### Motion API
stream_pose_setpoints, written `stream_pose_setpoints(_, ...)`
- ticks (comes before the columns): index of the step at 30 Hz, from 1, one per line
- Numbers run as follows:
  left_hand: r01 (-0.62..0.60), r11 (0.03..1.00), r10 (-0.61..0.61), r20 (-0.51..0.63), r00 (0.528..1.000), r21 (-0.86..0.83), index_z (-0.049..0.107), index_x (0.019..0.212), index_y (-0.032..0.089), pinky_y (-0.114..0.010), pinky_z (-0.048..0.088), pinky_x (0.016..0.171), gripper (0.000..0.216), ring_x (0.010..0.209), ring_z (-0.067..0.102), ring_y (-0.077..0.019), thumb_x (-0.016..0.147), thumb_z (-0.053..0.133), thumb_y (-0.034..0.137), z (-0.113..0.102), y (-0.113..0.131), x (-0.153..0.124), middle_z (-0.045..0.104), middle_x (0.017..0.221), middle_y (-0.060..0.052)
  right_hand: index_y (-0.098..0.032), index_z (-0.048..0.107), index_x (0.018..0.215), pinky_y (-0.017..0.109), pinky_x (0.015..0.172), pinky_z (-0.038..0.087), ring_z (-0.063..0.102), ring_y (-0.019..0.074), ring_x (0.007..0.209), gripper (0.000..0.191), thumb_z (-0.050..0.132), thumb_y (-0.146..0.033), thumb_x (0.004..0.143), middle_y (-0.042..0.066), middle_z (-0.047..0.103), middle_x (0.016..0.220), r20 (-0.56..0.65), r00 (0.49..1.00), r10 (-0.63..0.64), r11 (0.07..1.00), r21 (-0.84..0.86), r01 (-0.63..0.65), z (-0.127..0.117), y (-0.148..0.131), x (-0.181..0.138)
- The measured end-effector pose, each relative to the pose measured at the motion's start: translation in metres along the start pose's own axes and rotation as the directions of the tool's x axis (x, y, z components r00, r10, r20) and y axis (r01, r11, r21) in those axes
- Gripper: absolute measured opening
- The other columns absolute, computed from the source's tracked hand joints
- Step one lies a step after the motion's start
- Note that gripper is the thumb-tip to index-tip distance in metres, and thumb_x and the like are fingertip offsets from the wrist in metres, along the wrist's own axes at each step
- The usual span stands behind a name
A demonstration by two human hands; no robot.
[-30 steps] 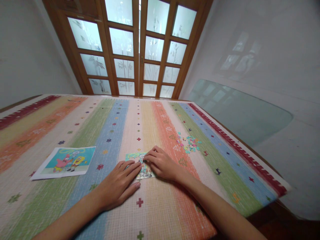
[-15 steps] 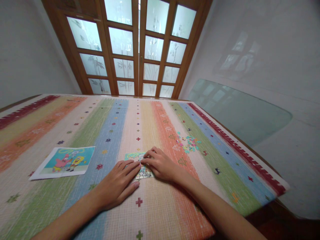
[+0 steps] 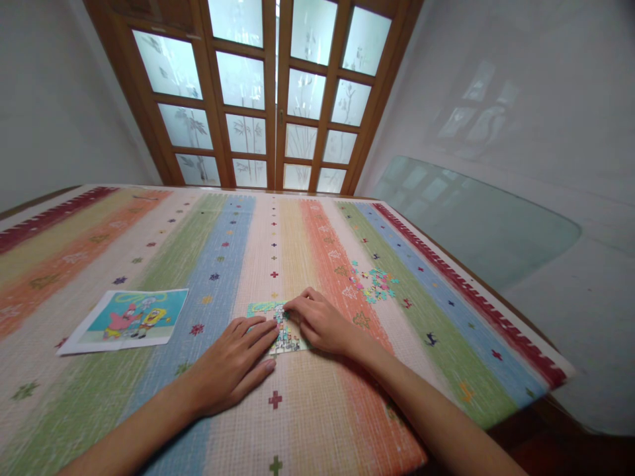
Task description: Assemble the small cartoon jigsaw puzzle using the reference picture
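A partly assembled jigsaw puzzle (image 3: 290, 337) lies flat on the striped tablecloth in front of me, its left and right parts hidden under my hands. My left hand (image 3: 243, 360) rests palm down with fingers stretched out, the fingertips over the puzzle's left side. Over its upper right part is my right hand (image 3: 315, 320), thumb and fingers pinched together at the puzzle's surface. Whatever sits between those fingertips is too small and covered to make out. Loose puzzle pieces (image 3: 380, 284) lie in a scattered pile to the right, beyond my right hand.
A printed cartoon picture (image 3: 131, 318) on white paper lies to the left of my left hand. The striped tablecloth (image 3: 297, 410) covers the table. Behind the far table edge stand wooden doors (image 3: 274, 132) with frosted panes; a white wall (image 3: 496, 86) is on the right.
My right hand's fingertips have shifted slightly up and right from beside the left fingers, uncovering more of the puzzle's middle. My left hand has stayed nearly still.
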State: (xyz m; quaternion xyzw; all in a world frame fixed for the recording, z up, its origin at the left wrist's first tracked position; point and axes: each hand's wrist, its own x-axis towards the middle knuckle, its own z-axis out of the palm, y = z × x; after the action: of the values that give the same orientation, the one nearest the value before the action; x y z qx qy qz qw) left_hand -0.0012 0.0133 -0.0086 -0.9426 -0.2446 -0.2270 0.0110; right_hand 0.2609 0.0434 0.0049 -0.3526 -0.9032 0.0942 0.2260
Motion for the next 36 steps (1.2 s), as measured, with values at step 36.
stream_pose_setpoints(36,-0.023,1.0,0.023,0.014,1.0,0.014,0.053,0.144,0.016,-0.048,0.048,0.103,0.04,0.124,0.058,-0.0299,0.108,0.044,0.031,-0.0043,0.0023,0.0027,0.066,0.136,-0.013,-0.018,0.07,0.106,0.042,0.095,0.047,0.049,0.0255,0.107,0.024,0.053,-0.007,0.094,0.011,0.065,0.112,-0.053,0.997,-0.054,0.998,-0.013,0.054,0.0021,0.0045,-0.0007)
